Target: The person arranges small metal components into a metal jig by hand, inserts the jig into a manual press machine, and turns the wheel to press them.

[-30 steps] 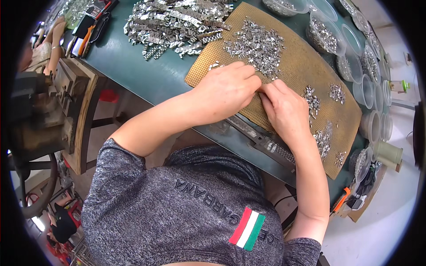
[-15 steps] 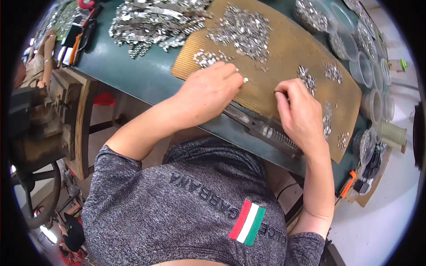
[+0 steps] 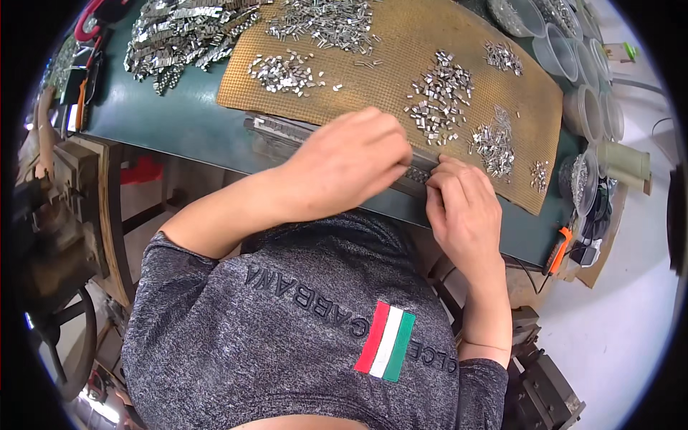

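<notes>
A long, narrow metal jig (image 3: pixel 276 135) with a slotted channel lies along the near edge of the brown ribbed mat (image 3: pixel 401 50). Over its middle, the fingers of my left hand (image 3: pixel 351 158) are pinched together; whatever is in them is hidden. My right hand (image 3: pixel 464 208) has its fingers curled down at the jig's right part, close to the left fingertips, and covers that end. Small silvery metal pieces (image 3: pixel 441 97) lie loose on the mat just beyond my hands. Another small heap of shiny pieces (image 3: pixel 283 73) is at the mat's left.
A larger heap of metal pieces (image 3: pixel 322 25) and linked metal strips (image 3: pixel 190 32) lie at the far left. Clear plastic tubs (image 3: pixel 555 54) line the right side. An orange-handled tool (image 3: pixel 557 251) sits at the right edge. Dark machinery (image 3: pixel 54 222) stands left.
Both hands have come down from over the mat onto the jig and closer together. The view has shifted, showing more of the pieces on the mat.
</notes>
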Action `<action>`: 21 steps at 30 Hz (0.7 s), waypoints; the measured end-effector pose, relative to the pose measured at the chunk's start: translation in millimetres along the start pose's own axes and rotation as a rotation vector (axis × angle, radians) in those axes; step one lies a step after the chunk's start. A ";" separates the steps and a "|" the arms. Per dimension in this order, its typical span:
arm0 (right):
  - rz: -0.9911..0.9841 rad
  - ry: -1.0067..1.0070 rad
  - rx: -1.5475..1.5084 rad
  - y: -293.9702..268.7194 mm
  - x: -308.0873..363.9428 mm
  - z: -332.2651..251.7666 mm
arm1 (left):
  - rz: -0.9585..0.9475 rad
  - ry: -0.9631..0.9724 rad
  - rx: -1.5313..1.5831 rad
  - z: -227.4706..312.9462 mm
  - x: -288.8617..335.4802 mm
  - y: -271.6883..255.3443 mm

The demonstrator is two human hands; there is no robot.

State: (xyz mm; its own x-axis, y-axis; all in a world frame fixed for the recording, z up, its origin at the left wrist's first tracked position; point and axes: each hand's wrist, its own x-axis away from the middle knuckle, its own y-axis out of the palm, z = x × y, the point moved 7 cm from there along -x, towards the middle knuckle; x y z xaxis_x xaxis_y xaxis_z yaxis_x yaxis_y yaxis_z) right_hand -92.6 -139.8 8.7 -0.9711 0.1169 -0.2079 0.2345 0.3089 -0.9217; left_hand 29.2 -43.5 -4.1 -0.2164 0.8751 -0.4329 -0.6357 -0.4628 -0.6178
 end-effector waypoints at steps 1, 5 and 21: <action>0.012 -0.006 0.026 0.3 1.8 -1.7 | -0.007 0.008 -0.008 3.4 0.3 7.5; 0.033 -0.008 0.000 -1.6 5.1 3.0 | -0.039 0.051 -0.072 13.9 -2.9 28.9; 0.055 0.060 -0.266 -8.9 -55.9 3.7 | 0.082 0.063 0.040 2.5 20.0 -26.2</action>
State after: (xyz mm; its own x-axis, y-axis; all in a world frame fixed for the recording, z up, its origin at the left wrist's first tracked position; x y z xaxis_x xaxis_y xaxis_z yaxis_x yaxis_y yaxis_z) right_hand -40.5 -152.5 27.2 -0.9542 0.1939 -0.2278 0.2975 0.5363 -0.7898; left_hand 39.7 -13.6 5.1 -0.2229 0.8232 -0.5222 -0.6472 -0.5255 -0.5523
